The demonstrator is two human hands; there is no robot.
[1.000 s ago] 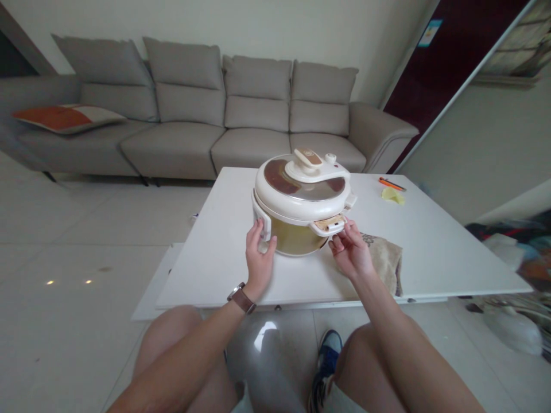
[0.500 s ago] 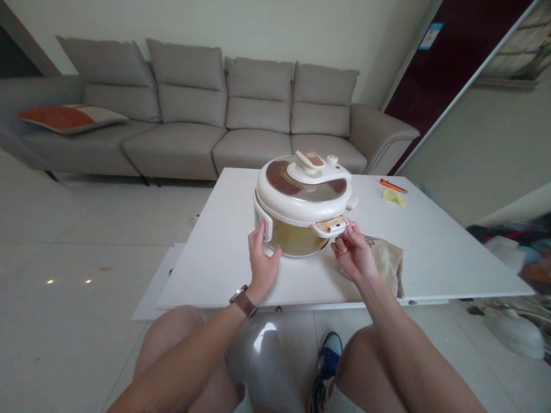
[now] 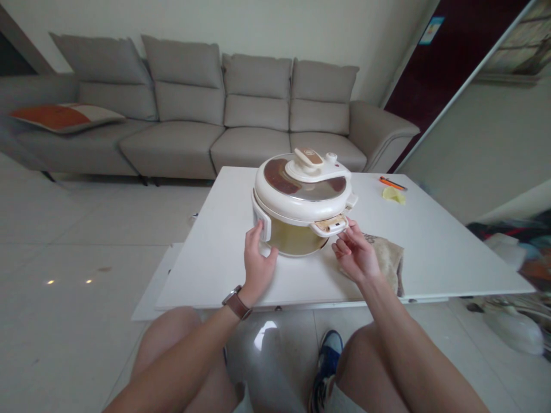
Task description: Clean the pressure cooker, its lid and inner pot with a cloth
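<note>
Holding the left hand (image 3: 259, 265) partly open, with fingertips against the white control panel (image 3: 262, 223) of the electric pressure cooker (image 3: 297, 238) and thumb spread close to its yellowish lower wall — cannot tell whether touching. Pinching the outer end of the side handle (image 3: 329, 225) between thumb and forefinger of the right hand (image 3: 356, 251), with the remaining fingers curled in. Standing upright between both hands, lid (image 3: 316, 192) on, on the white bench (image 3: 447, 252) — leaving a strip of bare top between base and front edge. Can see a beige towel (image 3: 387, 261) just right of the right hand, lying partly behind the forearm and almost at the front edge. Beyond that towel, running wide and flat toward the right edge. Can also make out, farther out and right of the right hand, a slim orange-and-dark tool (image 3: 392, 183) beside a crumpled yellow scrap (image 3: 393, 196), both near the far edge.
</note>
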